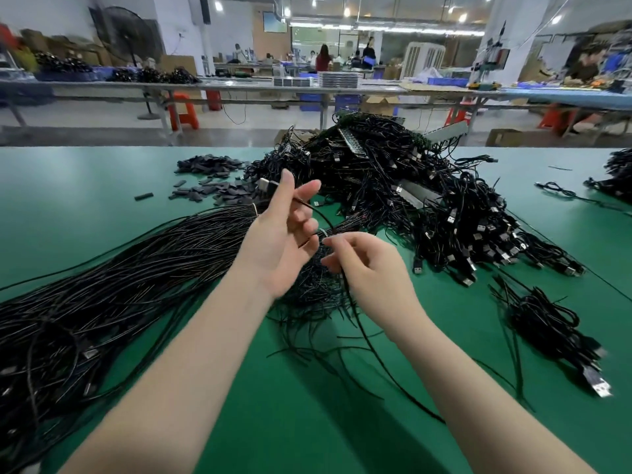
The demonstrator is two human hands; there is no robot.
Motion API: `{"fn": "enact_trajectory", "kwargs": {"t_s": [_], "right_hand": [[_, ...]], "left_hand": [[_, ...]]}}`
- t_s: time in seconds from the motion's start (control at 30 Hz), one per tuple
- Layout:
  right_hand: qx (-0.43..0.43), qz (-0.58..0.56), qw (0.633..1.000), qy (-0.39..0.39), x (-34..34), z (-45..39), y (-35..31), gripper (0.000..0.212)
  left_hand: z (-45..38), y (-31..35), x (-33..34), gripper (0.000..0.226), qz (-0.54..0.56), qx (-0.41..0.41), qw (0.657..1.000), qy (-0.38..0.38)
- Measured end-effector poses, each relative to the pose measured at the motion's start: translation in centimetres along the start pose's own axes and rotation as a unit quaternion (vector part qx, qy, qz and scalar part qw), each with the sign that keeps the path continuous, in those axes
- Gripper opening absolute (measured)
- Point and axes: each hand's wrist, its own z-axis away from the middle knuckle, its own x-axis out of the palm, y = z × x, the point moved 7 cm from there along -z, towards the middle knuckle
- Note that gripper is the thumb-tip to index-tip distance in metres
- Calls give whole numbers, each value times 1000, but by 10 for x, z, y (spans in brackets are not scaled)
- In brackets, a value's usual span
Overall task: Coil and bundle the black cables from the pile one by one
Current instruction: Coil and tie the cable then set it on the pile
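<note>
While both hands' fingers [309, 191] pinch one cable [367, 336] | tangled pile [393, 186] behind | straight bundle [119, 278] left

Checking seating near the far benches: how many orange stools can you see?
4. One under the left bench, one just right of it, one right of centre, one at far right. More may be hidden behind the cable pile.
</note>
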Motion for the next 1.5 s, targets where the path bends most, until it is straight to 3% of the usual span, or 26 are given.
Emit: {"fn": "enact_trajectory", "kwargs": {"t_s": [0.1, 0.17, 0.27, 0.37, 0.47, 0.57, 0.63, 0.73, 0.83, 0.87, 0.93, 1.0, 1.07, 1.13, 1.23, 1.3, 1.4, 1.5], "right_hand": [[-37, -69, 997, 15, 3, -2, -11, 21], [-56, -99, 993, -15, 5, 1, -15, 22], [-17, -149, 979, -139, 16, 8, -10, 23], [47, -174, 941, -286, 28, 16, 1, 23], [91, -174, 910, -365, 29, 20, 10, 29], [117, -70, 914, -383, 23, 20, 25, 43], [116, 21, 923, -366, 8, 16, 32, 59], [112, 32, 945, -305, -26, 3, 28, 73], [114, -113, 960, -231, -57, -3, 7, 50], [104, -144, 959, -220, -63, -1, -1, 42], [68, -186, 948, -248, -61, 6, -19, 32], [32, -219, 927, -303, -44, 17, -36, 28], [16, -222, 910, -350, -22, 26, -41, 27], [30, -215, 897, -386, -2, 31, -36, 25], [69, -222, 876, -423, 11, 35, -24, 24], [76, -215, 880, -416, 4, 31, -20, 26], [49, -224, 894, -384, -15, 26, -27, 24], [6, -250, 914, -319, -34, 20, -40, 23]], "left_hand": [[-2, -2, 7, 51, -56, 5, 998, -30], [0, -2, 12, 57, -71, -6, 996, -61], [6, 2, 19, 63, -78, -36, 991, -105], [13, 5, 24, 60, -95, -65, 981, -156], [18, 8, 30, 57, -86, -67, 973, -203], [27, 8, 39, 50, -62, -81, 959, -264], [38, 3, 46, 46, -67, -130, 927, -345], [50, -10, 39, 49, -193, -203, 867, -412], [46, -30, 23, 51, -405, -226, 807, -365], [43, -33, 22, 49, -433, -216, 805, -344], [36, -34, 25, 51, -387, -195, 852, -294], [30, -26, 30, 54, -272, -169, 912, -256], [28, -13, 37, 56, -151, -144, 945, -251], [30, -3, 43, 57, -68, -125, 953, -266], [33, 1, 45, 56, -69, -104, 950, -288], [34, -1, 44, 55, -75, -110, 950, -283], [24, -2, 29, 51, -225, -65, 948, -217], [18, -9, 19, 49, -367, -50, 906, -204]]}}
